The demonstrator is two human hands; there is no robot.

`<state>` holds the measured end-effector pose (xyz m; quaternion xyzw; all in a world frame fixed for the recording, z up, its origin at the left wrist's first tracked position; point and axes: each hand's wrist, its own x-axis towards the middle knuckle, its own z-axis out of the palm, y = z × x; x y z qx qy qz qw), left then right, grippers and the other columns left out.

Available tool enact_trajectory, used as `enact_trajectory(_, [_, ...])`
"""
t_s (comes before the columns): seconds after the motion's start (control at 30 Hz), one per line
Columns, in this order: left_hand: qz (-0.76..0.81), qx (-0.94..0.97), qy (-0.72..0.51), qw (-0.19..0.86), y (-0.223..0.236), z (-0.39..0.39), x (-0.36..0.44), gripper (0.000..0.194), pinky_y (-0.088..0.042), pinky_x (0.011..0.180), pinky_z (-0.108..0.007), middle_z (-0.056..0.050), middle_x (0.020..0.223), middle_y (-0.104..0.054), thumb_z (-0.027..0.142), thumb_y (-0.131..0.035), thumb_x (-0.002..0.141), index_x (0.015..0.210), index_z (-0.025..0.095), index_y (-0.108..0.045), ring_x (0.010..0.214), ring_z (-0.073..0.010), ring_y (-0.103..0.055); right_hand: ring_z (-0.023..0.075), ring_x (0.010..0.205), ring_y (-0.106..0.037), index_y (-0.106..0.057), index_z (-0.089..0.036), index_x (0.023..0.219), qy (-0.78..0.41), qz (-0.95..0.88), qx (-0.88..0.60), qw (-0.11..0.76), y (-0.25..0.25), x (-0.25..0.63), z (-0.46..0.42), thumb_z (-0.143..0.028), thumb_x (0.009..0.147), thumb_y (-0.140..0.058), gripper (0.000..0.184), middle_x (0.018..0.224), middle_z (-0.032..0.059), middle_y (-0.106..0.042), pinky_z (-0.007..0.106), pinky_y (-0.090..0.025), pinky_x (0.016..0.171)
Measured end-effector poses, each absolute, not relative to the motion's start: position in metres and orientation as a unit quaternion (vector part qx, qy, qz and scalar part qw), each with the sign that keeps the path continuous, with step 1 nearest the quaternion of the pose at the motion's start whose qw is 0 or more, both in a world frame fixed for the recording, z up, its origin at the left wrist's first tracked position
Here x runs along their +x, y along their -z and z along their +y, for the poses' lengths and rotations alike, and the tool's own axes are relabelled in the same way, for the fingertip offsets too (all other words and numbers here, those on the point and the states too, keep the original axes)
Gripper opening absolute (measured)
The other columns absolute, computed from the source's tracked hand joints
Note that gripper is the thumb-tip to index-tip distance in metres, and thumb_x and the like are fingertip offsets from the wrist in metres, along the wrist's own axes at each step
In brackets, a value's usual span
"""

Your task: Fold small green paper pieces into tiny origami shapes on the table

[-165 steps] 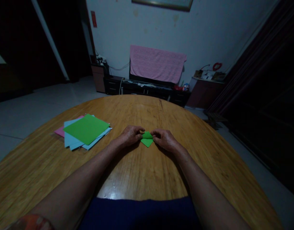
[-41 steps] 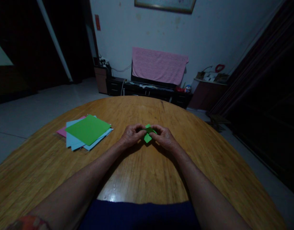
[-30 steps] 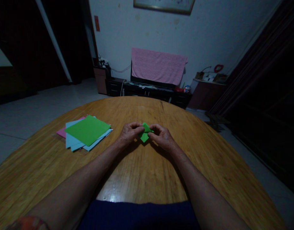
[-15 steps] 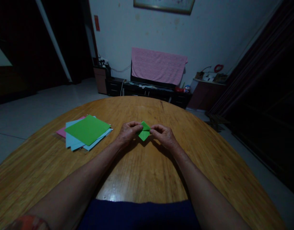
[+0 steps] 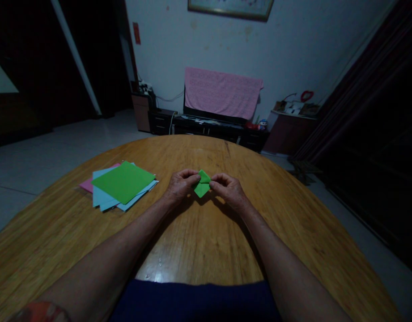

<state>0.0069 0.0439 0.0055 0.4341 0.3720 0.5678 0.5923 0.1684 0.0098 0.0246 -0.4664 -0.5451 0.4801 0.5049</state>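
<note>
The surface [image 5: 199,246] is a large, round wooden tabletop, yellow-brown and glossy, with streaky grain and a curved far edge. A short dark mark shows in the wood near that far edge, and a pale patch of reflected light lies near the person's side. On the left part rests a loose, fanned pile of flat paper. A bright green square sheet [image 5: 124,182] is on top, turned so that one corner points toward the person. Light blue paper sheets [image 5: 98,197] stick out beneath it, and pink paper [image 5: 86,184] shows at the pile's left edge.
</note>
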Motion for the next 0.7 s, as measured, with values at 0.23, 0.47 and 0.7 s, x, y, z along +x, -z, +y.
enact_trajectory(0.23, [0.360,0.413,-0.563,0.618,-0.010,0.038,0.012,0.015,-0.049,0.056,-0.027,-0.002,0.065,-0.065,0.022,-0.076,0.065,0.075,0.015,-0.067,0.054,-0.0119,-0.059,0.0150,0.072,-0.060,-0.062,-0.022,0.095,-0.486,-0.572,-0.437,0.496,-0.025,0.166,0.010,-0.039,0.070,-0.071,0.030,0.085,0.0011,-0.065,0.027,-0.049,0.061])
enact_trajectory(0.47, [0.351,0.402,-0.539,0.651,-0.019,0.027,0.013,0.021,-0.049,0.055,-0.027,-0.001,0.066,-0.064,0.023,-0.079,0.063,0.076,0.015,-0.065,0.055,-0.0123,-0.059,0.0137,0.065,-0.059,-0.068,-0.018,0.087,-0.482,-0.564,-0.437,0.508,-0.026,0.162,0.009,-0.036,0.070,-0.072,0.025,0.077,0.0016,-0.065,0.028,-0.049,0.059])
enact_trajectory(0.7, [0.300,0.433,-0.495,0.691,-0.016,0.019,0.006,0.026,-0.051,0.060,-0.030,0.000,0.071,-0.063,0.028,-0.082,0.063,0.079,0.017,-0.064,0.063,-0.0138,-0.060,0.0126,0.056,-0.058,-0.066,-0.016,0.079,-0.509,-0.519,-0.446,0.522,-0.027,0.161,0.007,-0.040,0.070,-0.074,0.026,0.068,0.0007,-0.063,0.026,-0.046,0.053])
